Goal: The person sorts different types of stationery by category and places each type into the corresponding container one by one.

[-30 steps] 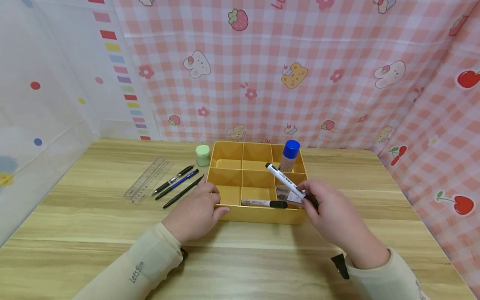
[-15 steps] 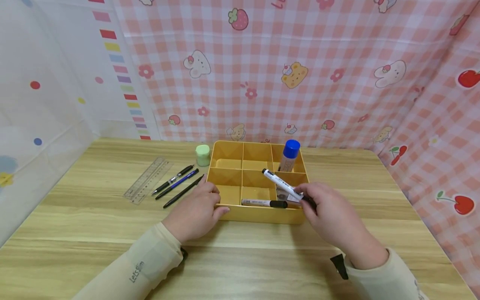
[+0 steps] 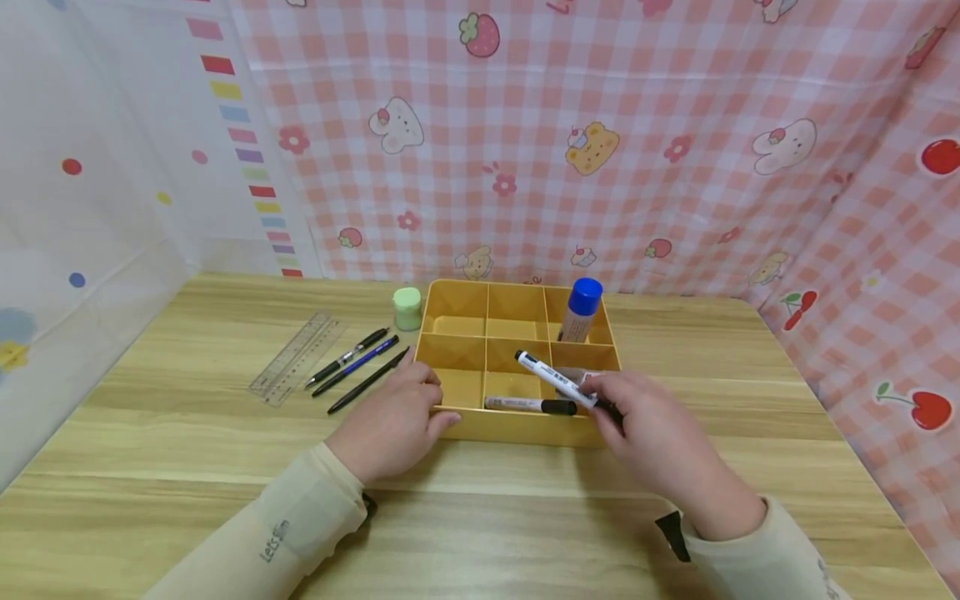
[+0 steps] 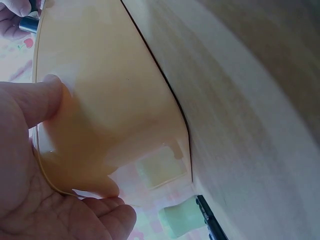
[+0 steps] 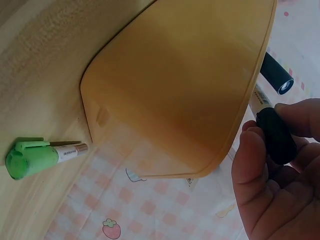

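A yellow organizer box (image 3: pixel 517 428) with several compartments stands on the table. My left hand (image 3: pixel 393 421) grips its front left corner, thumb against the front wall and fingers round the side, as the left wrist view shows. My right hand (image 3: pixel 652 433) pinches a white marker (image 3: pixel 557 377) by its black cap (image 5: pixel 276 135) end, tilted over the front right compartments. A second marker (image 3: pixel 525 405) with a black cap lies along the front of the box, the middle compartment behind it. A blue-capped glue stick (image 3: pixel 581 310) stands in the back right compartment. Clear packaging shows in the front right one, partly behind my right hand.
Left of the box lie a clear ruler (image 3: pixel 296 358), two black pens and a blue pen (image 3: pixel 356 367). A pale green jar-like item (image 3: pixel 407 309) stands by the back left corner. Right of the box, a green highlighter (image 5: pixel 37 159) shows in the right wrist view. A checked curtain (image 3: pixel 450 167) hangs behind.
My right hand has moved slightly left and down with the marker, whose far end now reaches over the middle front compartment. The left hand keeps its grip on the box.
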Demonstrator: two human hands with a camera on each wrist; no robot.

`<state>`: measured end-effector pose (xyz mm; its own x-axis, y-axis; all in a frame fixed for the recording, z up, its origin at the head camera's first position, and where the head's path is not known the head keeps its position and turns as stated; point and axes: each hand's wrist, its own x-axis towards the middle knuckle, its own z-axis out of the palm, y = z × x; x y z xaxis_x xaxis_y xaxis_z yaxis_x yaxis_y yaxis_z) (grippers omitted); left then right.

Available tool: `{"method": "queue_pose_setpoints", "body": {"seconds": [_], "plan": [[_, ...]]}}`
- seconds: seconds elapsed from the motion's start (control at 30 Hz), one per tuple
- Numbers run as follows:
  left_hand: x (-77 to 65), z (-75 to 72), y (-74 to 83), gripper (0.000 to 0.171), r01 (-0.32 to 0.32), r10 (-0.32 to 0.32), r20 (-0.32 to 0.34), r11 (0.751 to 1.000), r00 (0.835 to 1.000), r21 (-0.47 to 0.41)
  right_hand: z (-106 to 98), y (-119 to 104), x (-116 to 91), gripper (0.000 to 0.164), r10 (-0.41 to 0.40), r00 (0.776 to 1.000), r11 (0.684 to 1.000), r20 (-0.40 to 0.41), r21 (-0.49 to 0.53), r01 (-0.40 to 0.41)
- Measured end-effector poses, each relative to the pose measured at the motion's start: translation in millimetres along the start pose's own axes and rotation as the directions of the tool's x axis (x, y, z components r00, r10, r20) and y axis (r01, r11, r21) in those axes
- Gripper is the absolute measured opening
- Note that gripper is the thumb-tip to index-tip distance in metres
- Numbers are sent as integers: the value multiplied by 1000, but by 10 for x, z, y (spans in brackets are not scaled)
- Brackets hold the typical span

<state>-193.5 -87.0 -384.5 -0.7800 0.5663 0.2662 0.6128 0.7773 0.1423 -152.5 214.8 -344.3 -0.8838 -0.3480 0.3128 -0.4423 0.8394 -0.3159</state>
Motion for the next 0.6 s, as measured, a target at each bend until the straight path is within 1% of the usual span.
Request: {"method": "queue_pose_setpoints", "body": {"seconds": [0.17, 0.33, 0.6], "plan": [[4, 3, -1, 34, -10, 10, -4, 1000, 1000, -2, 15, -3, -3, 17, -8, 1000, 1000, 5, -13, 8], [6, 3, -1, 35, -7, 7, 0, 1000, 1000, 3, 20, -6, -2, 16, 6, 1000, 1000, 22, -15, -5], [8, -2, 5, 35, -3, 3, 0, 1000, 1000, 1, 33, -1, -2, 16, -5, 1000, 1000, 22, -21, 5]]}}
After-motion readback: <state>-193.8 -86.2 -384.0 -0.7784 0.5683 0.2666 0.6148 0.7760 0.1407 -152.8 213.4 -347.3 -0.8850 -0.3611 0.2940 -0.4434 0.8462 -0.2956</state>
